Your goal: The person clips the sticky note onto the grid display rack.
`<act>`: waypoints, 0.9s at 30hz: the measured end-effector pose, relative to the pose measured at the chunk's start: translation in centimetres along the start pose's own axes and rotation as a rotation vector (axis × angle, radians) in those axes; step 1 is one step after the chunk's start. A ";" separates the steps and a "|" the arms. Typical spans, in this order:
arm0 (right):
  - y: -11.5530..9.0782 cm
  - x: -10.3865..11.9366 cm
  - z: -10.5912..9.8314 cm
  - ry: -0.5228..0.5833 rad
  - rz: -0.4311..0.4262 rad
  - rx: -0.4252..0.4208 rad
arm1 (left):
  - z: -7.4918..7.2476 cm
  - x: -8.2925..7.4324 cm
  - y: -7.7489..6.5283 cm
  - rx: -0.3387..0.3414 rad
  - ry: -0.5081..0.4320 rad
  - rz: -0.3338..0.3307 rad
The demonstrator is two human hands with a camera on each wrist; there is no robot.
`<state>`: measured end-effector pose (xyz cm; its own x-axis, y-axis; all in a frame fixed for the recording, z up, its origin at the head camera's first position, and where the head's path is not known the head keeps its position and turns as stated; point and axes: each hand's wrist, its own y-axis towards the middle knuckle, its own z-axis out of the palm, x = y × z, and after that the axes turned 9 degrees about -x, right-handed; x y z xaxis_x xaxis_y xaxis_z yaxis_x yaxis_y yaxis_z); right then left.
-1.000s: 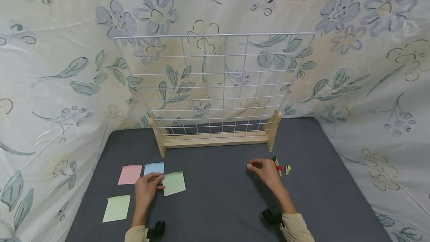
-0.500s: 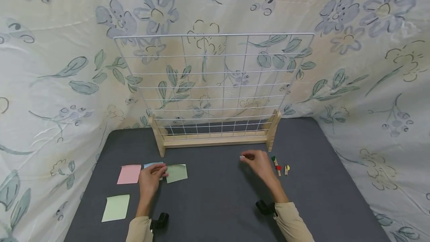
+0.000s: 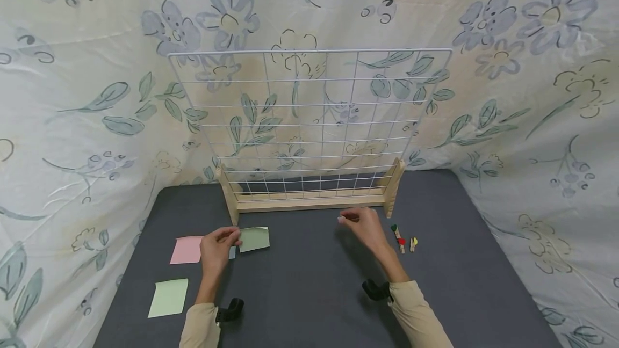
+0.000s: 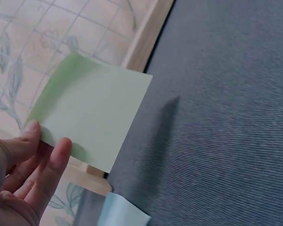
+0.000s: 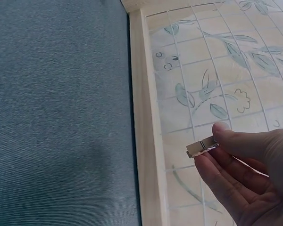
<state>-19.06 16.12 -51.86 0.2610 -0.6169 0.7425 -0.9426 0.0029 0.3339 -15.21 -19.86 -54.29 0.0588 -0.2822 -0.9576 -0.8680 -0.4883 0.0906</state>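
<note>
My left hand [image 3: 218,251] pinches a pale green sticky note [image 3: 254,239] by its left edge. In the left wrist view the raised note [image 4: 92,110] casts a shadow on the dark cloth. A blue sticky note [image 4: 121,212] lies below it, mostly covered by the left hand in the head view. Between thumb and fingers, my right hand [image 3: 365,228] grips a small wooden clothespin [image 5: 201,147], its tip pointing outward before the wire grid. Both hands are in front of the white wire grid panel [image 3: 309,51], the right one nearer its wooden base [image 3: 309,204].
On the left of the dark tabletop [image 3: 300,294] lie a pink sticky note [image 3: 186,250] and a second green note [image 3: 167,298]. Right of the right hand are clothespins with green and red [image 3: 398,238] and yellow [image 3: 413,244] decorations. Floral cloth [image 3: 532,122] surrounds the table.
The left hand has carried the green note forward, up towards the grid, covering more of the blue note. The right hand has moved forward and left with its clothespin.
</note>
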 end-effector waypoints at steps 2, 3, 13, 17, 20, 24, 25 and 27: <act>0.2 0.2 -0.1 0.003 -0.025 -0.010 | 0.0 -0.4 0.1 -0.003 -0.005 0.006; 0.3 0.3 -0.2 0.004 -0.038 -0.016 | 0.0 -0.5 0.1 -0.001 -0.006 0.011; 1.3 2.0 -0.5 -0.017 -0.059 -0.009 | 0.2 -2.2 0.9 -0.001 0.038 0.073; 2.0 2.9 -0.6 0.007 -0.071 0.002 | 0.1 -2.9 1.2 0.006 0.030 0.068; 2.6 3.4 -0.6 0.016 -0.080 0.007 | 0.0 -3.5 1.5 0.021 0.021 0.075; 3.2 4.2 -0.7 0.032 -0.093 -0.002 | -0.1 -4.2 1.9 0.036 -0.002 0.092; 3.4 4.4 -0.8 0.033 -0.099 -0.005 | -0.1 -4.4 2.0 0.038 0.001 0.095; 3.6 4.8 -0.9 0.044 -0.112 -0.013 | -0.1 -4.9 2.2 0.046 0.001 0.106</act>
<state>-21.04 13.88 -46.58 0.3738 -0.5789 0.7246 -0.9043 -0.0537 0.4236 -17.34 -19.59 -49.42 -0.0341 -0.3311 -0.9430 -0.8910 -0.4174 0.1787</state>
